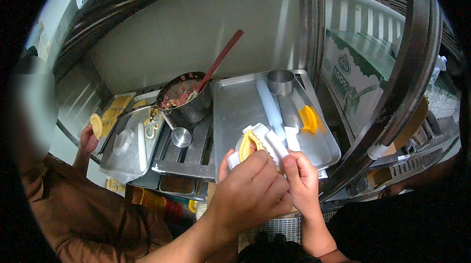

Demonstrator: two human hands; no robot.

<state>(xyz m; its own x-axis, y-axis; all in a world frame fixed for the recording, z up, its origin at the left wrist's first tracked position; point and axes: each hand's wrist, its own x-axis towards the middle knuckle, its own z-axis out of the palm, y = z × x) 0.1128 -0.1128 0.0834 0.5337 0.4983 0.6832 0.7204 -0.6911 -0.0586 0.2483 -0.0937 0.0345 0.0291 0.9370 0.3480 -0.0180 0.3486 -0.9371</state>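
A white hinged plastic dough press [274, 145] rests in my right hand [303, 177]. The thumb lies along its right side; fingertips at its left seem to be the same hand, reaching round underneath. A yellow piece of dough [248, 145] sits curved inside the press, its edge raised. Over it, my left hand [252, 182] is closed, with curled fingers against the dough. The back of this hand hides its fingertips, so what they pinch cannot be made out. Both hands are above the front of a metal tray [230, 111].
On the tray lie a pale blue rolling pin [270, 103], a metal ring cutter [280, 82] and a yellow-handled scraper [308, 119]. Left stands a pot [191, 108] of pinkish filling with a red-handled spatula [221, 59]. A co-worker's hand [88, 139] holds a filled pastry [96, 126]. A metal post [387, 96] rises right.
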